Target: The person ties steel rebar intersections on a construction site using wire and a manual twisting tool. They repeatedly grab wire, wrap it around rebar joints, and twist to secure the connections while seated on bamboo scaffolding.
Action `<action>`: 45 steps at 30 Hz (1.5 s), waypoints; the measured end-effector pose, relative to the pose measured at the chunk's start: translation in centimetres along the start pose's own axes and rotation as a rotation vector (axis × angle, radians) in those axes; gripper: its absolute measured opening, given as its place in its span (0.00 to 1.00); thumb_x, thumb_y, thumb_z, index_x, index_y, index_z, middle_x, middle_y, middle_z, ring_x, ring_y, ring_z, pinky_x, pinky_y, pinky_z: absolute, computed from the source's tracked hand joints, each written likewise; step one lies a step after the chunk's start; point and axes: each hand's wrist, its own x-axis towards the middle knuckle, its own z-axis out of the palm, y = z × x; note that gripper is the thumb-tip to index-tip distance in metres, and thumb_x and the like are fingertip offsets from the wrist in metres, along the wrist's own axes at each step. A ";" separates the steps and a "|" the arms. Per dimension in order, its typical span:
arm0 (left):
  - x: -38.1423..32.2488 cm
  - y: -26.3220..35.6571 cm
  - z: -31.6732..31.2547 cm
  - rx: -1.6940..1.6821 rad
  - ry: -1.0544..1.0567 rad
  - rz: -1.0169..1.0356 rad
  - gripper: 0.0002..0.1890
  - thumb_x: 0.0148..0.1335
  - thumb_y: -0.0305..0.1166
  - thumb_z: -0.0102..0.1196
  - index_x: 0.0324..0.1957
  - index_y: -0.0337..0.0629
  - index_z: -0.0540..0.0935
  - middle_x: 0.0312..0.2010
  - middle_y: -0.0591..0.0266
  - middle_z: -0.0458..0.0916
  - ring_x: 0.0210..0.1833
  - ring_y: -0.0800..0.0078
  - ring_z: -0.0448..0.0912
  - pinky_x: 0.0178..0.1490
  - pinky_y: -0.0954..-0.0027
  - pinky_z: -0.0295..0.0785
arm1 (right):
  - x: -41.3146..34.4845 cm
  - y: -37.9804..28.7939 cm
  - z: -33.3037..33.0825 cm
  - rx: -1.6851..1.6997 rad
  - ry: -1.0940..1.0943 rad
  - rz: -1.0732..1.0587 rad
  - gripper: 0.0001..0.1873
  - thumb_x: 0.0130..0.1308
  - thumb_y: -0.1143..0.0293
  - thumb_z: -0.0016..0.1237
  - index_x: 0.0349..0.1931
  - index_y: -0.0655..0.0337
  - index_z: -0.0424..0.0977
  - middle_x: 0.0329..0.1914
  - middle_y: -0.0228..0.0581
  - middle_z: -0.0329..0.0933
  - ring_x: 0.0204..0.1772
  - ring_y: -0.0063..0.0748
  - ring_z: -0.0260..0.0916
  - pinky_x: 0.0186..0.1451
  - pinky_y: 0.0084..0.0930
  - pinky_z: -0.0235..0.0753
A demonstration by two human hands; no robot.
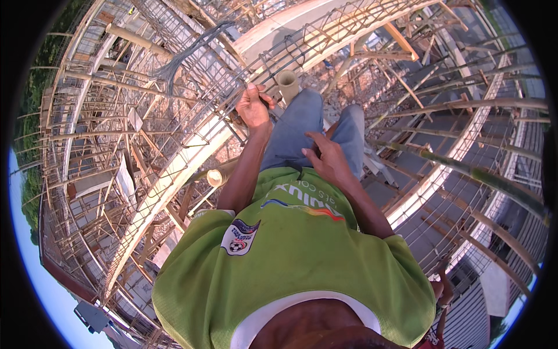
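Note:
My left hand (253, 108) is raised beside the steel rebar cage (209, 129), its fingers curled and the thumb up near the bars. A small dark patch shows between those fingers; whether it is a held thing or shadow is unclear. My right hand (327, 158) hovers at or rests on my lap over the jeans (294, 131), fingers loosely apart and nothing visible in them. Just past my left hand, the hollow end of a bamboo pole (287, 79) stands at my knee. A bundle of grey tie wire (192, 51) drapes over the rebar at upper left.
Pale timber formwork (174, 176) curves under the cage. Another bamboo pole end (216, 178) juts out by my left elbow. Bamboo poles (479, 176) cross at right above a grey surface. Rubble ground (370, 83) lies far below. Another person's arm (444, 288) shows at lower right.

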 end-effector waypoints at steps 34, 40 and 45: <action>1.0 -3.4 0.6 -0.047 -0.292 -0.472 0.20 0.70 0.42 0.49 0.46 0.29 0.77 0.37 0.46 0.83 0.40 0.62 0.84 0.39 0.67 0.82 | -0.6 2.4 -1.3 0.958 -0.191 0.558 0.09 0.70 0.72 0.45 0.43 0.69 0.75 0.20 0.34 0.72 0.18 0.24 0.69 0.22 0.23 0.74; 1.3 -4.7 -0.4 0.189 -0.224 -0.582 0.21 0.71 0.41 0.48 0.52 0.28 0.75 0.42 0.46 0.82 0.41 0.65 0.83 0.42 0.69 0.81 | 3.4 4.9 -8.1 0.260 0.136 0.359 0.10 0.69 0.74 0.41 0.38 0.70 0.77 0.15 0.32 0.68 0.16 0.19 0.66 0.17 0.20 0.64; 2.7 -9.5 -5.4 0.512 -0.074 -0.311 0.22 0.72 0.39 0.43 0.58 0.30 0.72 0.51 0.47 0.78 0.52 0.64 0.78 0.53 0.68 0.74 | 8.8 10.3 -11.3 -0.170 0.070 0.303 0.11 0.67 0.74 0.42 0.37 0.72 0.77 0.13 0.34 0.68 0.14 0.22 0.65 0.19 0.24 0.65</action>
